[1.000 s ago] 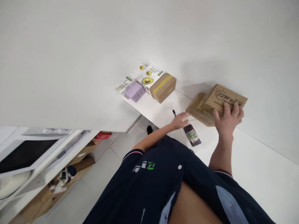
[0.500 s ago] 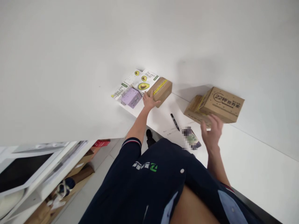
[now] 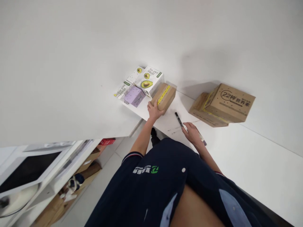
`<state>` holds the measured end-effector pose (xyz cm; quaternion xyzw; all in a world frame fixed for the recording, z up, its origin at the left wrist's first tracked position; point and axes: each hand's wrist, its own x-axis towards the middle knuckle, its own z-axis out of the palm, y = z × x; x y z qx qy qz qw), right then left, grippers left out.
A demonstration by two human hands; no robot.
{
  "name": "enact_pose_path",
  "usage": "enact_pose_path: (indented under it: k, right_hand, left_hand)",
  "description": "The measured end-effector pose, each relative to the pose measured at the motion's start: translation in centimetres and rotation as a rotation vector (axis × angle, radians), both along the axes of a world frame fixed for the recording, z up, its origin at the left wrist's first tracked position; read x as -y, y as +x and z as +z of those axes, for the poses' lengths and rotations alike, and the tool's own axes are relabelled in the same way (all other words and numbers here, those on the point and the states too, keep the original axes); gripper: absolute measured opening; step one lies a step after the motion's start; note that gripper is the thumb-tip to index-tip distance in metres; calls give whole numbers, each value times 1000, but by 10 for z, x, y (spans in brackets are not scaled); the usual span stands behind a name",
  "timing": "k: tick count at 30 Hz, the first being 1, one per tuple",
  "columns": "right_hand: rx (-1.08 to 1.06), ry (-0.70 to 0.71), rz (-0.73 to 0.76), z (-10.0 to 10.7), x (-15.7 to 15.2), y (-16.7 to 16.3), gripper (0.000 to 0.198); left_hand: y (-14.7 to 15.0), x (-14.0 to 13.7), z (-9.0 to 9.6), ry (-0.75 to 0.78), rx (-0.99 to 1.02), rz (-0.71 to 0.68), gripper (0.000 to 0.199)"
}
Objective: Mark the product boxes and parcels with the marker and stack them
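Observation:
My left hand (image 3: 154,111) is wrapped round the near end of a small brown cardboard box (image 3: 164,97) with yellow tape along its top. This box stands beside a white avocado-print "Super Meal" box (image 3: 149,80). My right hand (image 3: 192,133) is low over the table, its thumb and fingertips closed at the lower end of a black marker (image 3: 178,118). That end of the marker is partly hidden by the fingers. Under the right hand, a dark patterned item (image 3: 204,141) shows only at its edge.
A lilac box (image 3: 134,96) and more avocado-print boxes (image 3: 135,75) stand at the left. On the right, a brown box with printed lettering (image 3: 233,102) rests against another brown carton (image 3: 199,105). A shelf unit (image 3: 44,186) with various items stands lower left.
My right hand has left the stacked brown boxes and moved left and down to the marker, covering most of the patterned item. My left hand has shifted the taped box slightly away from the avocado-print box.

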<state>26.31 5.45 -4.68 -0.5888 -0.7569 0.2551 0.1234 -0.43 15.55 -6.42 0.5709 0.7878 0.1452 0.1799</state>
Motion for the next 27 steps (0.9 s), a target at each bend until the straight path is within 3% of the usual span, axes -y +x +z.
enact_pose_path:
  k: [6, 11, 18, 23, 27]
  right_hand:
    - [201, -265, 11, -41, -21, -13, 43]
    - [20, -236, -75, -66, -35, -22, 41]
    - [-175, -173, -252, -69, -52, -25, 51]
    - [-327, -293, -240, -63, -62, -27, 58]
    - [-460, -396, -233, -64, -58, -27, 49]
  left_hand:
    - [5, 118, -12, 55, 56, -62, 99]
    - [12, 171, -15, 25, 99, -99, 100]
    - [-5, 158, -10, 24, 267, -48, 100]
    - [-38, 140, -10, -65, 724, 245, 71]
    - [-37, 137, -22, -68, 1029, 594, 63]
